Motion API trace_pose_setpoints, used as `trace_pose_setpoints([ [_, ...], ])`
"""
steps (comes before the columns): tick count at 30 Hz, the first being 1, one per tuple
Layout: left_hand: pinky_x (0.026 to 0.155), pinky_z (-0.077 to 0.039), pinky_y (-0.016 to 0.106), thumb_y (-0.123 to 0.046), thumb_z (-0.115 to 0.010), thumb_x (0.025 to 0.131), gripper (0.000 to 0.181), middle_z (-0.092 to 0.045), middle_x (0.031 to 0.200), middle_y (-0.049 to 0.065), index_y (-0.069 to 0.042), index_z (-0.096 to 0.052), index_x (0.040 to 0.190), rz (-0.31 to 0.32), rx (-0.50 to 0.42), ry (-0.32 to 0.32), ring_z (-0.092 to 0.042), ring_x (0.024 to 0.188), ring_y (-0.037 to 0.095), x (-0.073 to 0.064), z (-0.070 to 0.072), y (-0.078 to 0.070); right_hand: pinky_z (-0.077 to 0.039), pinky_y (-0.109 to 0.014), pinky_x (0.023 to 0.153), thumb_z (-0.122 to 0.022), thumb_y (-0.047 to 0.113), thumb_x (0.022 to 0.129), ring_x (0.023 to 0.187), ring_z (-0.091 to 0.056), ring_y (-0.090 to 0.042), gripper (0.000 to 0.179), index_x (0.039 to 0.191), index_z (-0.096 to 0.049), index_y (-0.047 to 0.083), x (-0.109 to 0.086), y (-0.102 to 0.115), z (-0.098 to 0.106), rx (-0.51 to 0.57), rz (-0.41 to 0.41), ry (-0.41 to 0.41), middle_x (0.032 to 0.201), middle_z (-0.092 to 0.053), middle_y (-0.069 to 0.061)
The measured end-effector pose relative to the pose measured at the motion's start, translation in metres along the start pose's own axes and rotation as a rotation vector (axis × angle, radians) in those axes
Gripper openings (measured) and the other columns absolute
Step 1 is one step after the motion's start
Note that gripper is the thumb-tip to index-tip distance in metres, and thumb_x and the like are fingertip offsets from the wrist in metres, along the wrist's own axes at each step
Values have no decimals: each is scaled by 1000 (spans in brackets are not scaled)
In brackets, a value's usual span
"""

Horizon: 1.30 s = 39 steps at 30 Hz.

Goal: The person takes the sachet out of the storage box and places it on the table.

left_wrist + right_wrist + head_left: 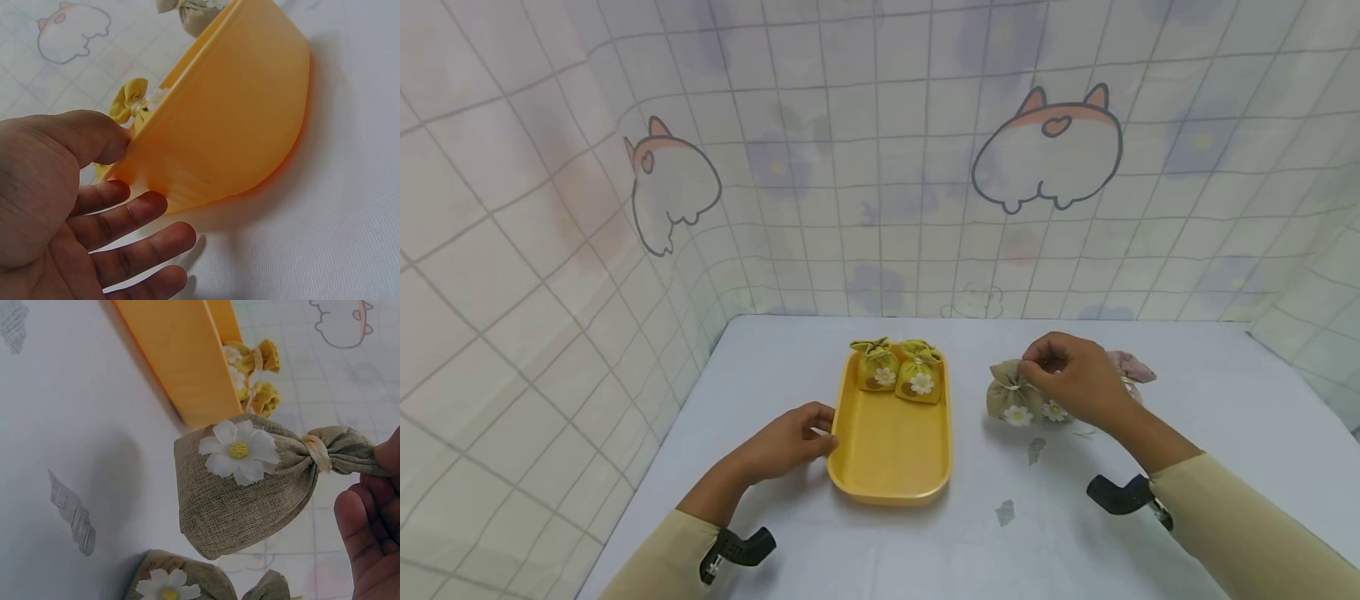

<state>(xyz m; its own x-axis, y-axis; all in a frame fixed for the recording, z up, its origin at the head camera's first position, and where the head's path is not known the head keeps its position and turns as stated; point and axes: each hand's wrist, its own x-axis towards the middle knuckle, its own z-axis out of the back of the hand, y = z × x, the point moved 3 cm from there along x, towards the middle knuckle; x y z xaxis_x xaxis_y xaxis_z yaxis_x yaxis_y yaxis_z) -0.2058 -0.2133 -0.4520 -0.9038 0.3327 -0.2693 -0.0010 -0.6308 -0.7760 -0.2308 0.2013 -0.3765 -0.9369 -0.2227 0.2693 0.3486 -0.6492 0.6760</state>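
My right hand [1082,379] pinches the gathered top of a beige cloth drawstring pouch [250,506] with a white daisy on it. The held pouch hangs tilted above the table, its shadow beside it in the right wrist view. Close below sits another beige daisy pouch [187,569], partly hidden by the hand in the head view. At the left side of a yellow tray [891,450] is my left hand [790,442], thumb tip at the rim and loosely spread fingers by the outer wall [219,125]. Two yellow daisy pouches [919,383] stand inside the tray's far end.
Behind my right hand shows a pink pouch [1131,367], partly covered. Small grey leaf-shaped marks [1005,512] dot the white table [917,550]. A grid-patterned curtain [865,167] with cartoon animals rises along the table's back and left.
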Motion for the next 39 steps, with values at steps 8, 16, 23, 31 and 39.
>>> trace_pose_setpoints([
  [8,92,-54,45,-25,-69,98,36,-66,123,0,-15,-61,132,20,-1,-6,-63,111,20,-1,0,-3,-53,-25,72,-72,20,97,87,-66,-20,9,96,-70,11,-9,-5,4,16,-25,4,93,-71,-2],
  [16,92,-54,44,-25,-69,98,35,-66,123,0,-15,-61,131,29,6,-5,-64,109,19,0,1,-4,-53,-23,69,-69,16,99,86,-64,-23,8,99,-68,9,-13,-11,11,53,-58,-3,93,-70,-5],
  [23,91,-55,43,-25,-70,98,35,-65,123,0,-15,-61,131,34,0,-2,-64,108,19,-1,0,-4,-52,-20,69,-70,17,99,87,-65,-22,8,98,-68,8,-11,-12,11,47,-31,-24,93,-70,-5],
  [31,93,-54,45,-25,-70,98,36,-66,124,0,-15,-61,132,38,-8,-2,-63,111,21,-2,0,-6,-54,-24,70,-71,19,98,87,-68,-20,10,99,-69,10,-4,-8,6,67,-17,9,95,-72,-4],
  [39,93,-54,46,-25,-70,98,36,-66,124,0,-15,-61,132,36,1,-7,-63,112,22,-4,0,-7,-54,-28,69,-71,18,97,84,-67,-18,8,101,-71,12,6,-1,-1,32,-2,56,96,-71,-2],
])
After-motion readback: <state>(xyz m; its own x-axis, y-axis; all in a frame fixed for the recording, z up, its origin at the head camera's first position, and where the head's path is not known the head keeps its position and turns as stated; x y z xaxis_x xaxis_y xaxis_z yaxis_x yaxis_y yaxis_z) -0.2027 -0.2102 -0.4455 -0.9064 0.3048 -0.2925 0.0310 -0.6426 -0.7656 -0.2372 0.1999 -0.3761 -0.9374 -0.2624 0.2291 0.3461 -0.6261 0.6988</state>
